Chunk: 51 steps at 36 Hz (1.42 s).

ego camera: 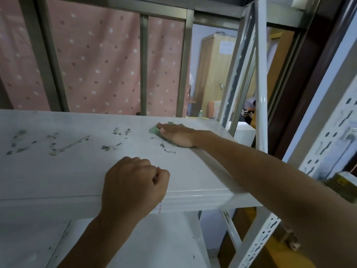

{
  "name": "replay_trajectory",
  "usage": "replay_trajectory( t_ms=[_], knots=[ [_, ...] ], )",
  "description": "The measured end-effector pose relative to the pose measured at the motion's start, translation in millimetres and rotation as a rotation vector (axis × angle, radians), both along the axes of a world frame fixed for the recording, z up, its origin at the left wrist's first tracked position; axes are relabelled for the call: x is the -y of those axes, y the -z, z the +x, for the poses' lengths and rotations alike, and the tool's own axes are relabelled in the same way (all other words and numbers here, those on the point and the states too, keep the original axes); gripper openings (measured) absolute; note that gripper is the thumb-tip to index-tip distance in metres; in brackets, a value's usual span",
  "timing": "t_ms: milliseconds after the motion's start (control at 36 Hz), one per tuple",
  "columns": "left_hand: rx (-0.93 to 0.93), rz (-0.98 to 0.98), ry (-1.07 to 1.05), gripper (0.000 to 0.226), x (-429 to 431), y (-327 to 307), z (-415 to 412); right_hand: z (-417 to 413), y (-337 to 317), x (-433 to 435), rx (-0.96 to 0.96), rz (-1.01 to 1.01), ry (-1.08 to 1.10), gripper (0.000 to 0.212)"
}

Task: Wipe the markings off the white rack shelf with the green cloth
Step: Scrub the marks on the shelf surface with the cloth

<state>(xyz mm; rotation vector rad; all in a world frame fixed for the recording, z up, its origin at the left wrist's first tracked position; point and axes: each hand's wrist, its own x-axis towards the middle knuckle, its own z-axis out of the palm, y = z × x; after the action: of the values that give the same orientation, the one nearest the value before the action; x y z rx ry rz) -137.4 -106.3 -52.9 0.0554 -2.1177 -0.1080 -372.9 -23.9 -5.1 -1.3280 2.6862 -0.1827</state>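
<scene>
Left hand [133, 182] rests fisted on one white shelf [58, 171]; right hand [177, 135] presses flat on one green cloth [154, 130]

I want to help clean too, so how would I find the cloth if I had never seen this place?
Look at the big white shelf that runs across the middle. Go to its far right part, where the right hand lies flat. The cloth peeks out from under it: the only pale green, crumpled thing there, while the marks beside it are dark smudges.

Cloth [154, 130] lies on shelf [58, 176], right of markings [67, 147].
</scene>
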Motion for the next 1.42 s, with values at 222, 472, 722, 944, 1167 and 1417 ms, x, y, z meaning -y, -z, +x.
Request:
replay_trajectory(
  t_ms=[222, 472, 722, 944, 1167, 1417],
  knots=[
    [-0.043, -0.06, 0.054, 0.044, 6.5, 11.8, 8.1, 35.9, 4.9, -7.1, 0.053, -0.018, -0.085, 0.061],
    [-0.105, -0.297, 0.169, 0.038, 10.5, 16.7, 17.2, 99.1, 0.5, -24.1, 0.084, -0.029, -0.182, 0.061],
    [-0.249, -0.38, 0.232, 0.038, 35.6, 16.0, 31.9, 151.9, -2.0, -43.9, 0.054, 0.0, -0.266, 0.057],
    [-0.257, -0.294, 0.235, 0.041, 44.7, 16.0, 31.4, 139.5, 5.5, -42.6, 0.167, -0.078, -0.148, 0.062],
    [-0.272, -0.181, 0.141, 0.046, 56.9, 8.4, 35.5, 125.9, -2.3, -59.8, 0.15, -0.106, 0.074, 0.062],
    [-0.172, -0.195, 0.002, 0.045, 79.9, 10.1, 42.2, 62.9, 4.2, -36.9, 0.012, -0.025, 0.235, 0.066]
  ],
)
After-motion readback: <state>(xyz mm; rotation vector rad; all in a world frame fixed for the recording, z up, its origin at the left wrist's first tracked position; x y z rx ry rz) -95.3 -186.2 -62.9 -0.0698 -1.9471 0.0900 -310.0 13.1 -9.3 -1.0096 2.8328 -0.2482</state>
